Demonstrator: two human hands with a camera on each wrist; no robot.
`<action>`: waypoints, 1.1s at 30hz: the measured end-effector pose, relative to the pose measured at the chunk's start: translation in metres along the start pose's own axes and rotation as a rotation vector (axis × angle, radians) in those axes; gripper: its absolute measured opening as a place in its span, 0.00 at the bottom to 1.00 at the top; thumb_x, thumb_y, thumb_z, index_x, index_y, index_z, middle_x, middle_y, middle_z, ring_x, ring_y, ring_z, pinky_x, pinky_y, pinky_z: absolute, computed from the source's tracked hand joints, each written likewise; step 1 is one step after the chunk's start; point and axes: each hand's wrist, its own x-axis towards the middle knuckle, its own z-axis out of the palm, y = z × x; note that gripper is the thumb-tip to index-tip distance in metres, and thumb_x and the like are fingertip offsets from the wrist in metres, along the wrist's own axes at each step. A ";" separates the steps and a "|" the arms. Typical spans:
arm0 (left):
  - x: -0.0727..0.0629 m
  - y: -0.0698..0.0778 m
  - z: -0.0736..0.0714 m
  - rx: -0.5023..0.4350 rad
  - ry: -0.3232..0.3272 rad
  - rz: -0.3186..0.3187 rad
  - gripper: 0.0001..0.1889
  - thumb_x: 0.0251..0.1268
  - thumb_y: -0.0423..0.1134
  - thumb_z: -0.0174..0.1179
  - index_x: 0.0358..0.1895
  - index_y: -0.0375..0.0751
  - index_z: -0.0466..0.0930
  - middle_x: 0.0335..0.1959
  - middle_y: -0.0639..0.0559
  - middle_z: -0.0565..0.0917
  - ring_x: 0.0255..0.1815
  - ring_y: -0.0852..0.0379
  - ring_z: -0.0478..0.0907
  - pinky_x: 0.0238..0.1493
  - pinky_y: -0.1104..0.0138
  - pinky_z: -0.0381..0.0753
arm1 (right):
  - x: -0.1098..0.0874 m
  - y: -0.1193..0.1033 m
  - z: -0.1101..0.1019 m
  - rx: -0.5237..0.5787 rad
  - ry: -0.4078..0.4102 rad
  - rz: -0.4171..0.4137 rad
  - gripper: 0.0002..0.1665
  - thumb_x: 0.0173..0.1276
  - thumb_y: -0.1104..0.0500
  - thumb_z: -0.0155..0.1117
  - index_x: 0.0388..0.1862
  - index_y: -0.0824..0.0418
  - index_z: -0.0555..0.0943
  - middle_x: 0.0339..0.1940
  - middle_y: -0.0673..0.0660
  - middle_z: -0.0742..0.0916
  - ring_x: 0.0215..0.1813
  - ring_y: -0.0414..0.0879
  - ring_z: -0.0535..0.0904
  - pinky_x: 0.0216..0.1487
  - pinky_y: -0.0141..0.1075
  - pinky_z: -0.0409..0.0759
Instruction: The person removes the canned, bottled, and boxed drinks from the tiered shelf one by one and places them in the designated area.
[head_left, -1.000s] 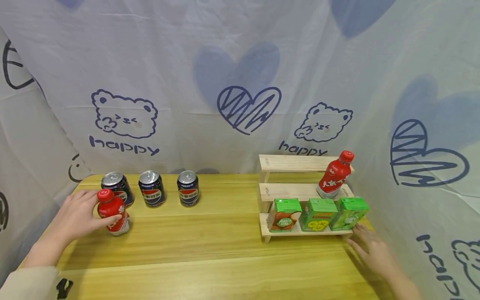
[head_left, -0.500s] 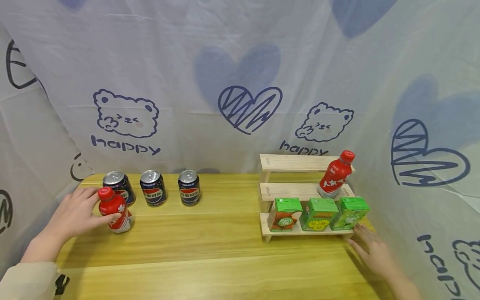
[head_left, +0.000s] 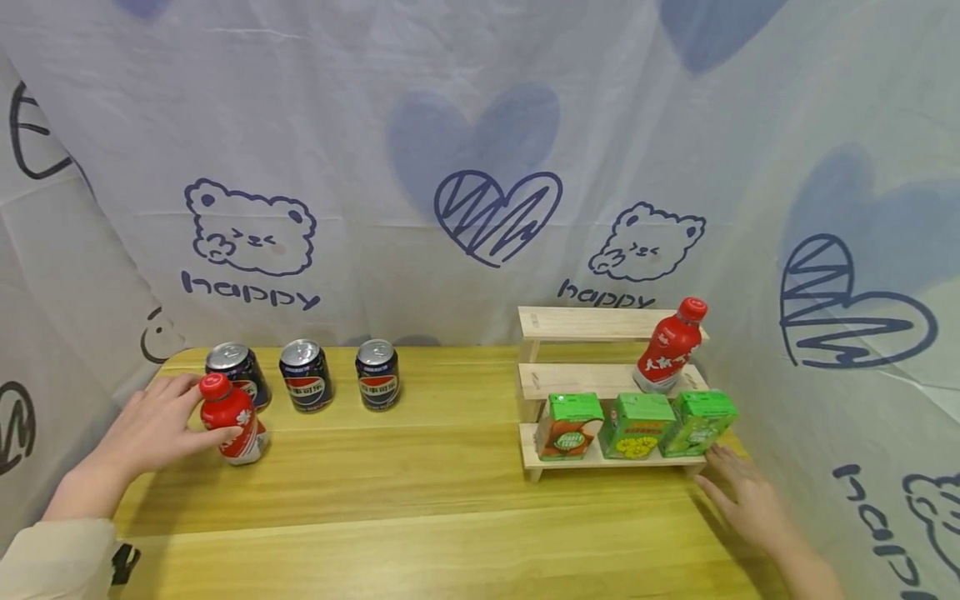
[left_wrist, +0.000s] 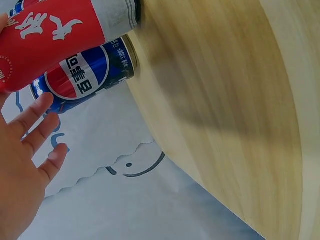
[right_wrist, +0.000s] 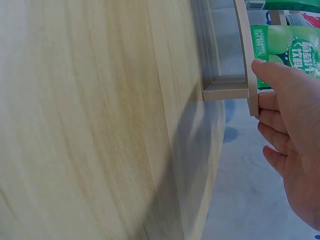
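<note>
My left hand (head_left: 153,425) holds a red drink bottle (head_left: 228,421) with a white lower part, thumb across its front and index finger along its far side. The other fingers (left_wrist: 37,140) spread free of it in the left wrist view. Just behind the bottle stands a dark blue cola can (head_left: 251,383), partly covered by it. On the far right, my right hand (head_left: 750,500) grips the lower right corner of a wooden tiered shelf (head_left: 577,384). In the right wrist view its thumb (right_wrist: 267,72) lies on the shelf's edge beside a green juice carton (right_wrist: 275,45), fingers curled at the end.
Two more cola cans (head_left: 305,379) stand in line to the right of the first. Three juice cartons (head_left: 637,429) fill the shelf's bottom step. A second red bottle (head_left: 667,350) leans in view at the middle step's right. A printed white curtain (head_left: 360,125) hangs behind the table (head_left: 420,533).
The left hand and its red bottle have shifted slightly to the right and away, then held almost still. The right hand has stayed at the shelf corner.
</note>
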 end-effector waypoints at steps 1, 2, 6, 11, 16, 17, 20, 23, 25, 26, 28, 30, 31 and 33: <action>0.000 0.000 0.000 -0.002 -0.006 -0.001 0.43 0.52 0.69 0.62 0.55 0.29 0.77 0.56 0.32 0.75 0.55 0.36 0.67 0.44 0.43 0.66 | 0.000 0.000 0.000 0.001 0.000 -0.001 0.30 0.68 0.51 0.64 0.57 0.75 0.77 0.62 0.76 0.76 0.62 0.74 0.71 0.59 0.66 0.67; 0.000 -0.001 0.000 -0.004 -0.011 -0.002 0.43 0.52 0.69 0.62 0.55 0.29 0.77 0.56 0.32 0.75 0.55 0.36 0.67 0.45 0.43 0.66 | 0.000 0.000 0.000 0.000 -0.003 0.000 0.30 0.68 0.51 0.64 0.57 0.75 0.76 0.62 0.76 0.76 0.63 0.74 0.71 0.59 0.66 0.67; 0.000 -0.002 0.001 -0.010 -0.025 -0.005 0.44 0.53 0.69 0.61 0.57 0.29 0.76 0.57 0.31 0.73 0.57 0.35 0.66 0.45 0.42 0.66 | 0.001 0.000 0.000 -0.001 -0.015 0.009 0.31 0.69 0.51 0.63 0.58 0.75 0.76 0.62 0.76 0.76 0.63 0.74 0.70 0.59 0.65 0.67; -0.005 -0.003 0.000 -0.004 -0.015 -0.012 0.46 0.53 0.69 0.61 0.63 0.31 0.70 0.58 0.29 0.72 0.58 0.32 0.66 0.50 0.35 0.66 | 0.001 0.001 0.000 0.000 -0.014 0.010 0.30 0.69 0.51 0.63 0.58 0.75 0.76 0.62 0.76 0.76 0.64 0.73 0.70 0.59 0.65 0.67; -0.012 -0.002 -0.008 -0.008 0.046 -0.038 0.48 0.51 0.69 0.63 0.66 0.33 0.67 0.59 0.29 0.72 0.58 0.29 0.65 0.51 0.33 0.63 | 0.001 0.001 0.000 -0.004 -0.025 0.016 0.31 0.69 0.50 0.63 0.58 0.75 0.76 0.63 0.76 0.76 0.64 0.73 0.70 0.60 0.65 0.67; -0.013 -0.001 -0.010 -0.008 0.061 -0.043 0.48 0.51 0.69 0.63 0.66 0.35 0.67 0.59 0.29 0.71 0.58 0.29 0.65 0.51 0.33 0.63 | 0.001 0.001 0.000 -0.005 -0.029 0.019 0.31 0.69 0.50 0.62 0.58 0.75 0.76 0.63 0.76 0.76 0.64 0.73 0.70 0.60 0.65 0.67; -0.014 0.004 -0.019 -0.013 0.102 -0.060 0.46 0.50 0.70 0.64 0.65 0.40 0.67 0.59 0.30 0.71 0.57 0.29 0.64 0.48 0.34 0.63 | 0.001 0.001 0.000 -0.001 -0.033 0.022 0.31 0.69 0.50 0.62 0.58 0.75 0.76 0.63 0.76 0.76 0.64 0.73 0.70 0.60 0.65 0.66; -0.015 0.011 -0.029 -0.003 0.135 -0.072 0.45 0.49 0.70 0.64 0.64 0.43 0.68 0.59 0.30 0.71 0.56 0.30 0.64 0.47 0.36 0.63 | 0.001 0.001 0.000 -0.002 -0.027 0.014 0.31 0.69 0.50 0.63 0.58 0.75 0.76 0.62 0.76 0.76 0.64 0.73 0.70 0.60 0.65 0.67; -0.015 0.017 -0.036 0.008 0.162 -0.066 0.44 0.48 0.70 0.65 0.64 0.44 0.68 0.58 0.31 0.72 0.55 0.31 0.65 0.46 0.37 0.63 | 0.001 0.001 0.000 -0.005 -0.009 0.001 0.30 0.67 0.52 0.64 0.57 0.75 0.77 0.62 0.76 0.76 0.63 0.73 0.71 0.60 0.65 0.67; -0.014 0.019 -0.039 0.014 0.174 -0.059 0.44 0.47 0.69 0.66 0.64 0.44 0.68 0.57 0.32 0.73 0.55 0.31 0.65 0.46 0.37 0.63 | 0.001 0.000 0.000 -0.007 0.000 -0.006 0.29 0.67 0.52 0.65 0.56 0.75 0.77 0.61 0.76 0.77 0.63 0.73 0.71 0.59 0.64 0.68; -0.013 0.025 -0.046 0.022 0.195 -0.042 0.44 0.47 0.69 0.66 0.63 0.45 0.69 0.56 0.34 0.73 0.54 0.32 0.66 0.46 0.38 0.63 | 0.000 0.000 0.000 -0.013 0.017 -0.017 0.29 0.65 0.54 0.66 0.55 0.75 0.78 0.60 0.76 0.77 0.62 0.73 0.72 0.58 0.64 0.69; -0.012 0.031 -0.052 0.036 0.211 -0.024 0.43 0.46 0.69 0.67 0.63 0.45 0.70 0.55 0.36 0.75 0.53 0.34 0.67 0.46 0.39 0.64 | 0.000 0.000 0.001 -0.016 0.031 -0.025 0.28 0.64 0.55 0.67 0.54 0.75 0.78 0.60 0.76 0.78 0.61 0.72 0.73 0.58 0.63 0.69; -0.011 0.035 -0.056 0.044 0.214 -0.014 0.43 0.46 0.69 0.67 0.63 0.45 0.70 0.54 0.36 0.75 0.54 0.34 0.67 0.45 0.39 0.64 | 0.000 0.000 0.000 -0.018 0.031 -0.026 0.28 0.64 0.55 0.67 0.54 0.75 0.78 0.60 0.76 0.78 0.61 0.73 0.73 0.58 0.63 0.69; -0.009 0.042 -0.062 0.059 0.211 0.000 0.43 0.46 0.69 0.66 0.62 0.44 0.71 0.54 0.37 0.75 0.54 0.35 0.67 0.45 0.40 0.65 | -0.001 -0.001 0.000 -0.021 0.026 -0.023 0.28 0.64 0.54 0.67 0.55 0.75 0.78 0.60 0.76 0.78 0.61 0.73 0.73 0.58 0.63 0.69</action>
